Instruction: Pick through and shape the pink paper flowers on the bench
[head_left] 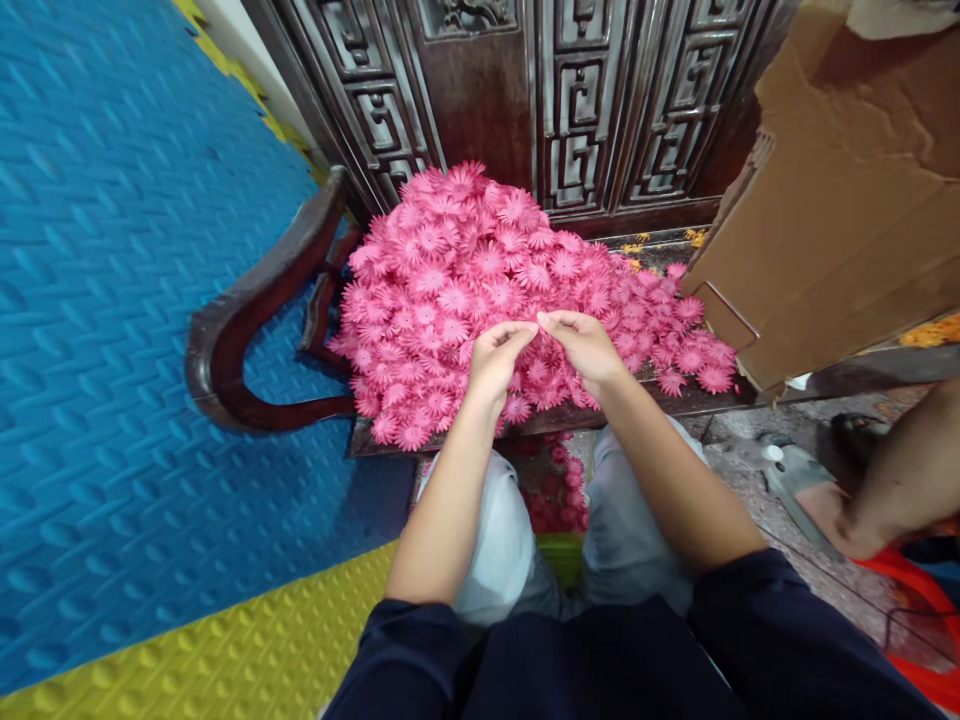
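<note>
A large heap of pink artificial flowers (457,290) covers the seat of a dark carved wooden bench (480,120). Over the front part of the heap, my left hand (501,358) and my right hand (583,345) meet, fingertips nearly touching. Thumb and forefinger are pinched together on each hand. Whatever lies between the fingertips, if anything, is too small to make out. The flowers show below and behind both hands.
A curved wooden armrest (225,340) stands at the left, by blue mats (112,300). A large cardboard box (840,200) rests on the right of the bench. Another person's foot (832,515) is at the right. More pink flowers (574,480) lie below the bench.
</note>
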